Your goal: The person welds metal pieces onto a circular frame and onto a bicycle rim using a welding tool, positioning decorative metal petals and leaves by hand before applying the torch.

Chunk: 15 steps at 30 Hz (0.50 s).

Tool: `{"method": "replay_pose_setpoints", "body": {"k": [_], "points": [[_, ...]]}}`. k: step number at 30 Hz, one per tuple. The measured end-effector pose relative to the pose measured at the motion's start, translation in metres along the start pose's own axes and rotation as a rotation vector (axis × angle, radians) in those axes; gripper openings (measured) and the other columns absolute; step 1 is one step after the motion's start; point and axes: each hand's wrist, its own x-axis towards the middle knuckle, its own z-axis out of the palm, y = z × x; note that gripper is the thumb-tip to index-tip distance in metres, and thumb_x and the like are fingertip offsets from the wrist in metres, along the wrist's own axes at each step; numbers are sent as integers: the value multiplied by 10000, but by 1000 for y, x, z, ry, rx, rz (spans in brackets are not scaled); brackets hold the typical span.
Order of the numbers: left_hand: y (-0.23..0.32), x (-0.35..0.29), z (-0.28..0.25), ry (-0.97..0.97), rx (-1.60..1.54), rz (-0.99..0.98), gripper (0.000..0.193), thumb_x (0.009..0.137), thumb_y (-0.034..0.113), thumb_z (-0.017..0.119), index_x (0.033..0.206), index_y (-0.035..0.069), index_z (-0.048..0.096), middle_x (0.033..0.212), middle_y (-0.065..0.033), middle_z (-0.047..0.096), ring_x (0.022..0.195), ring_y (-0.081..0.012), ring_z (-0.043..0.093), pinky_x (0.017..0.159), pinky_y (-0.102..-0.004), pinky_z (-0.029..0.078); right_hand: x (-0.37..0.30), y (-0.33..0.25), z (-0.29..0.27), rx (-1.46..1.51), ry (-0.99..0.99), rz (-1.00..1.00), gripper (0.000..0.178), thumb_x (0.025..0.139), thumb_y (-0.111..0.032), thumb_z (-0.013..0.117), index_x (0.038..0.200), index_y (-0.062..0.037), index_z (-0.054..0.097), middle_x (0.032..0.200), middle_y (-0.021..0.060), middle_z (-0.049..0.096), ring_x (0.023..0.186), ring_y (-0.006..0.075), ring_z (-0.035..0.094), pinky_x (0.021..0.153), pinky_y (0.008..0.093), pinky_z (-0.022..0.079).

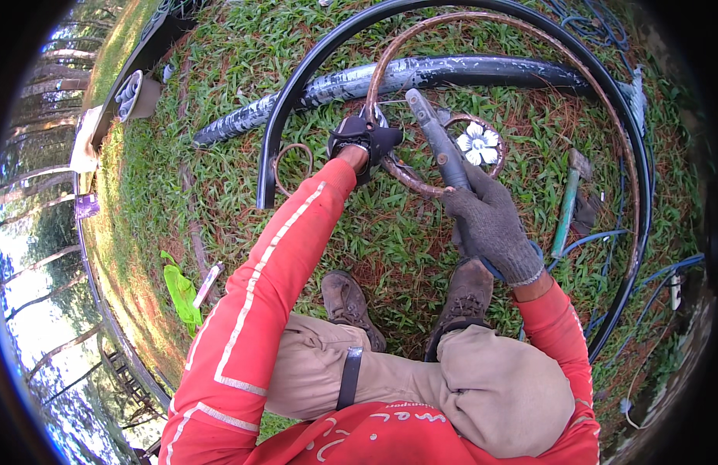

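Observation:
My left hand (363, 143), in a dark glove, is closed around a rusty curved metal bar (452, 17) where its big arc comes down to a smaller scroll. My right hand (491, 221), in a grey knitted glove, grips a dark grey welding electrode holder (432, 132) by its handle. A thin rod reaches from the holder's tip leftward to the bar by my left hand. Right of the holder, a silver metal flower (477, 143) sits within a rusty ring. A smaller rusty ring (294, 169) lies left of my left hand. Some left fingers are hidden.
A black curved bar (293, 97) arches around the work. Beneath it, a pole with peeling paint (452, 71) crosses the grass. A hammer (564, 209) and blue cables (603, 235) lie right; a bucket (142, 97) and bright green cloth (181, 293) left. My boots (460, 298) are close below.

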Motion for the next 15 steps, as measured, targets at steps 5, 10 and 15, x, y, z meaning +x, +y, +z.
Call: {"method": "replay_pose_setpoints", "body": {"k": [5,10,15], "points": [[24,-15,-14,-101,20,-35,560,751,592,922,898,56,857,859,-95,815,755,-219,757,714,-399,606,1,3,-4,-18,3,-15,505,1048,-227,711,1480,26,643,880,29,667,632,124,670,569,327,539],[21,-16,-18,-78,58,22,554,755,589,915,878,54,847,832,-89,805,734,-216,754,709,-396,604,2,1,-1,-23,-6,14,498,1044,-223,706,1469,30,652,910,33,668,659,119,658,597,330,537],[21,-14,-12,-89,-1,-19,557,777,598,910,887,55,853,808,-78,799,730,-206,753,701,-394,604,8,16,-2,-82,63,-136,486,1041,-219,706,1446,44,657,937,44,673,712,121,644,649,334,540]]}}
